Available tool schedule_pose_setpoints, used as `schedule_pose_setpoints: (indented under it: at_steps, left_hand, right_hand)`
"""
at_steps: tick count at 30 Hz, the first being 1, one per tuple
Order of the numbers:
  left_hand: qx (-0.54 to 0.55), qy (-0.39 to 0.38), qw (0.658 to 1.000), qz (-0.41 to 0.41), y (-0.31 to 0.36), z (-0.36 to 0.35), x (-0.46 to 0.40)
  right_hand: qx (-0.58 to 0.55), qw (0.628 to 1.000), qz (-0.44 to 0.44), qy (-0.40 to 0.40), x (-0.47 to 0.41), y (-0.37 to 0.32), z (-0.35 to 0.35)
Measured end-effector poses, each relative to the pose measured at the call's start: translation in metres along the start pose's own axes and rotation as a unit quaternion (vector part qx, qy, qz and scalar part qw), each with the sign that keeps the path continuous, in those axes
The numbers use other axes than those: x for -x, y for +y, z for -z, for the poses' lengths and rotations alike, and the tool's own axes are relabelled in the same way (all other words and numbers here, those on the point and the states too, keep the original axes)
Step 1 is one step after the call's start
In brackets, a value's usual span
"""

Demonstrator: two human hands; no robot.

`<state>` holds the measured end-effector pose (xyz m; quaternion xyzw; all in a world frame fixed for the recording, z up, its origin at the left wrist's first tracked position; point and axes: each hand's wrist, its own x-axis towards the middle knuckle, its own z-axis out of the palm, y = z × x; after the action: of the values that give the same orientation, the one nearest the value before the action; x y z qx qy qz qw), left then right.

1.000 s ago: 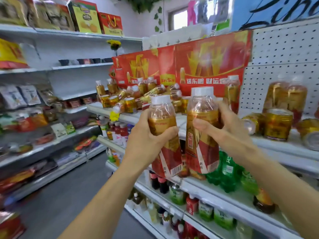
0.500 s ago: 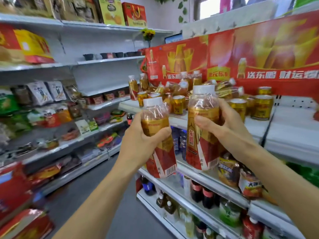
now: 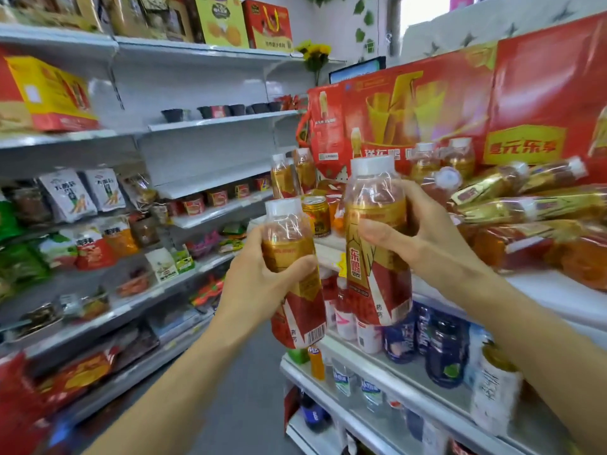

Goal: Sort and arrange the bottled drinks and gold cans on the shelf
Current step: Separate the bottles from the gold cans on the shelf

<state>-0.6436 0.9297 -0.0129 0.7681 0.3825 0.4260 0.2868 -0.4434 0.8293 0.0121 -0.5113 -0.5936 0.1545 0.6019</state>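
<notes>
Far left I see snack shelves (image 3: 108,205) with bagged goods, blurred. My left hand (image 3: 259,290) is raised mid-frame, fingers (image 3: 297,262) and thumb wrapped round the smaller bottle (image 3: 292,274), grasping it at the waist; bottle tilts a bit, white cap up, red-gold label, barcode low. Just behind it on the drinks shelf (image 3: 555,290) stands one gold can (image 3: 316,215) upright, with two upright bottles (image 3: 292,174) behind the can near the red gift boxes (image 3: 410,106). My right hand (image 3: 423,241) grasps the taller bottle (image 3: 376,241), fingers curled round its upper body, thumb across the front; bottle roughly upright, held beside the left one, apart from it, both in the air in front of the shelf edge. Right of that hand a heap of fallen bottles (image 3: 525,205) lies on their sides on the shelf, a few upright ones behind. Below, lower shelf (image 3: 394,385) holds dark blue bottles (image 3: 443,353) and water bottles, blurred.
</notes>
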Motion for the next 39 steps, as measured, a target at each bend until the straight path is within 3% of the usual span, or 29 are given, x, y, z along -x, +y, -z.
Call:
schedule_pose_setpoints:
  at_steps: [12, 25, 39]
  left_hand:
    - [0.027, -0.004, 0.999, -0.022, -0.114, 0.053, -0.173]
    - [0.081, -0.071, 0.988, -0.108, -0.193, 0.049, -0.377]
    - [0.094, -0.127, 0.98, -0.121, -0.226, -0.008, -0.426]
  right_hand:
    - [0.045, 0.998, -0.017, 0.028, -0.144, 0.063, -0.108]
    - [0.133, 0.97, -0.094, 0.181, -0.283, 0.126, -0.198]
    - [0.19, 0.945, -0.181, 0.194, -0.32, 0.169, -0.206]
